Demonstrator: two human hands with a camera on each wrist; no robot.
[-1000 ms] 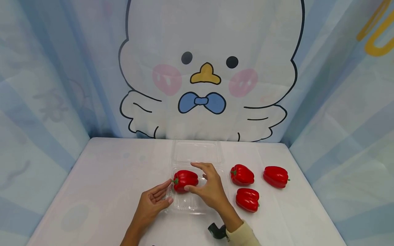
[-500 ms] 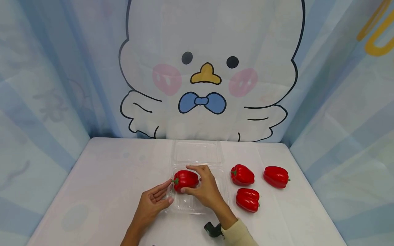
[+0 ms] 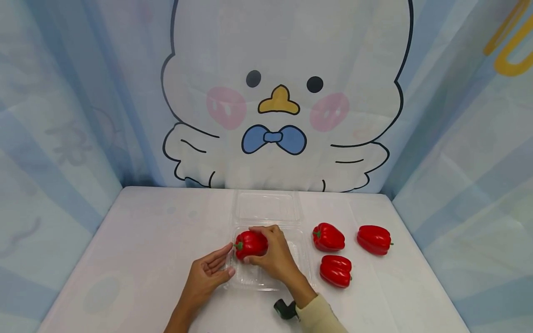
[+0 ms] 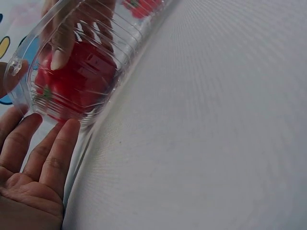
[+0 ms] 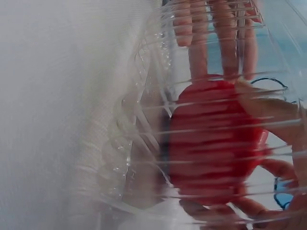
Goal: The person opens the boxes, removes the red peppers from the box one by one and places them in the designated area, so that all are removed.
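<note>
A red bell pepper (image 3: 248, 245) with a green stem lies in the left part of a clear plastic clamshell box (image 3: 254, 280), its stem toward the left wall. My right hand (image 3: 276, 252) grips the pepper from the right, thumb on the near side and forefinger over the far side. At the box's left edge, my left hand (image 3: 208, 273) touches the plastic with its fingertips and thumb. The left wrist view shows the left fingers (image 4: 60, 148) nearly straight against the outer wall. Ribbed plastic partly blurs the pepper (image 5: 211, 139) in the right wrist view.
Three more red peppers lie right of the box: one near it (image 3: 329, 237), one closer to me (image 3: 335, 271), one farther right (image 3: 374, 239). The box's lid (image 3: 266, 206) lies folded back. A dark angled device (image 3: 285, 309) sits by the right sleeve (image 3: 320, 317).
My right hand has moved left and closed its thumb and fingers around the pepper in the box. The left hand has stayed at the box's left edge.
</note>
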